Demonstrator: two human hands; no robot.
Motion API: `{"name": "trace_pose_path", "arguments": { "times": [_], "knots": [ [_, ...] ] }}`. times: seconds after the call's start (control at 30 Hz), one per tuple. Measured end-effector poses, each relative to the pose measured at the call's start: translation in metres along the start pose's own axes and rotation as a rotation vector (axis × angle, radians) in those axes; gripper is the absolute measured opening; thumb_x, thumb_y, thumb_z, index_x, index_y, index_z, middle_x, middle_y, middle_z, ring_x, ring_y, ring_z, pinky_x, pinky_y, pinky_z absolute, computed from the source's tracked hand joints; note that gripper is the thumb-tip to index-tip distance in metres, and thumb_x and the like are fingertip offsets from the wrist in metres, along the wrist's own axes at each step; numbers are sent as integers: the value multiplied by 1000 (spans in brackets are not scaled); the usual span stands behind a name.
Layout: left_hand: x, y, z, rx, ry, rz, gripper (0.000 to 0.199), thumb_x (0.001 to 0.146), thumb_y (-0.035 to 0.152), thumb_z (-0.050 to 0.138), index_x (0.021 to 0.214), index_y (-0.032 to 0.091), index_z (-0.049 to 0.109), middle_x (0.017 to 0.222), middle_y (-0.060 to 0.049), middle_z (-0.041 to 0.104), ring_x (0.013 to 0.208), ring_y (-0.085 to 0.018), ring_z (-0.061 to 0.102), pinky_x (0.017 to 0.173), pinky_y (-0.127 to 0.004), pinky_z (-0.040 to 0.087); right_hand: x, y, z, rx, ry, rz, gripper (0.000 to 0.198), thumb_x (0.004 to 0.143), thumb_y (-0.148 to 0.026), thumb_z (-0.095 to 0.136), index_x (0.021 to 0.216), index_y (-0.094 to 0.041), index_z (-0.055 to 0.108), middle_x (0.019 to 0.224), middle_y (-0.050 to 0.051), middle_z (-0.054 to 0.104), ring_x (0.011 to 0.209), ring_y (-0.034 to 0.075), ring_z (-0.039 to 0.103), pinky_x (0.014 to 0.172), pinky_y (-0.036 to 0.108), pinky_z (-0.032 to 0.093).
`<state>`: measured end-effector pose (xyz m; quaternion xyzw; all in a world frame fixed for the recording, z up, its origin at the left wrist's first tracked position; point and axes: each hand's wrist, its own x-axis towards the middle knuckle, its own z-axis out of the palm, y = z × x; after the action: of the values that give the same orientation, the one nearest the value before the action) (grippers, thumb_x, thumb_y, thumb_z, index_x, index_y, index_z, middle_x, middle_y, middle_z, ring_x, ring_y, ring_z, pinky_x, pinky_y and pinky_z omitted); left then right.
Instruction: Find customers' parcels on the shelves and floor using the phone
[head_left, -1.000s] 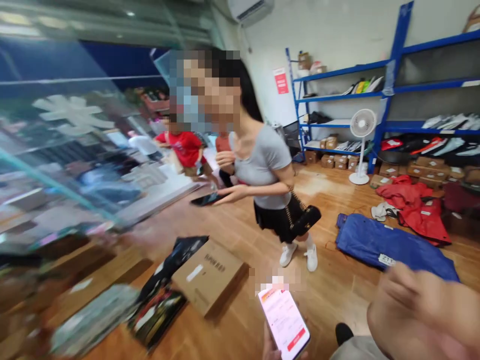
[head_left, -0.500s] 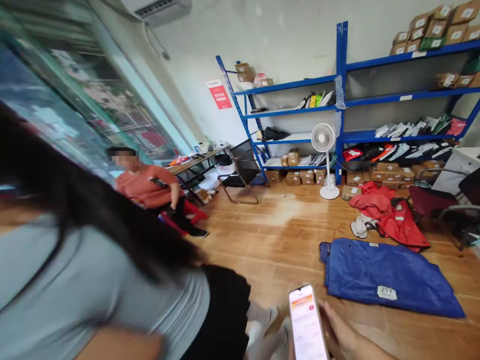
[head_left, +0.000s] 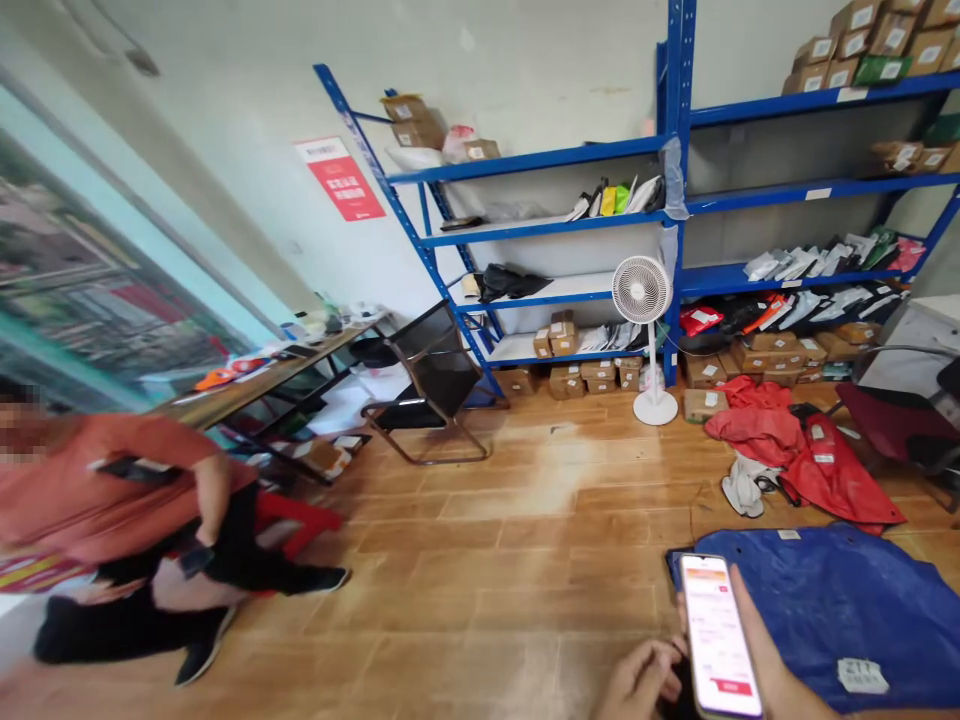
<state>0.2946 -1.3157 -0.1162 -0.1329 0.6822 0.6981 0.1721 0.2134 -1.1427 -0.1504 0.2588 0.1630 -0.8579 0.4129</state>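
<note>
A lit smartphone (head_left: 720, 635) stands upright at the lower right, its screen white with orange and red parts. My right hand (head_left: 769, 650) grips it from the right side, thumb along its edge. Just left of the phone is my left hand (head_left: 641, 682), its fingers curled together close to the phone's edge. Something dark shows beside those fingers, and I cannot make out whether they hold it. Behind the phone lies a large blue sack (head_left: 832, 600) with a white label, spread on the floor.
A seated person (head_left: 142, 490) is at the left, near a long table (head_left: 300, 360). Further back are a black chair (head_left: 427, 380), a white fan (head_left: 651, 340) and blue shelves (head_left: 540, 165) with parcels. Red bags (head_left: 832, 460) lie on the wooden floor (head_left: 480, 560).
The view has turned and moved forward, and the near person in grey has left it. The phone has shifted right in the picture. My left hand has come into view beside it.
</note>
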Motion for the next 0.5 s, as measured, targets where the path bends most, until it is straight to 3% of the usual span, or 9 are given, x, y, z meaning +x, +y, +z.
{"name": "trace_pose_path", "arguments": {
  "times": [0.13,0.27,0.3,0.4,0.5],
  "knots": [
    [88,25,-78,67,-3,-67,49,81,62,61,115,28,70,96,-10,73,97,-30,67,60,-32,51,70,-50,8,89,94,-107,54,95,-58,51,92,-13,79,86,15,79,73,27,76,78,44,61],
    [189,22,-167,147,134,18,46,72,60,68,99,24,74,99,-10,74,100,-31,66,93,-42,50,166,-91,26,150,64,-131,45,91,-53,58,91,-14,80,90,15,80,80,27,76,89,47,58],
    [213,19,-192,141,170,14,44,67,61,71,93,25,74,98,-10,75,101,-32,65,98,-43,47,192,-99,39,164,50,-120,43,87,-53,63,91,-14,80,91,15,80,82,26,76,93,46,57],
    [274,21,-264,104,293,-111,45,53,64,76,78,27,71,77,-7,70,85,-32,64,90,-48,50,265,-115,94,180,-4,-95,37,79,-51,73,90,-16,79,91,13,80,85,25,76,100,44,53],
    [316,43,-331,56,378,-148,48,49,63,76,80,27,70,76,-7,69,80,-31,63,83,-47,51,328,-125,164,160,-95,-95,42,78,-54,74,93,-15,78,92,11,80,82,23,76,99,44,53]
  ]
}}
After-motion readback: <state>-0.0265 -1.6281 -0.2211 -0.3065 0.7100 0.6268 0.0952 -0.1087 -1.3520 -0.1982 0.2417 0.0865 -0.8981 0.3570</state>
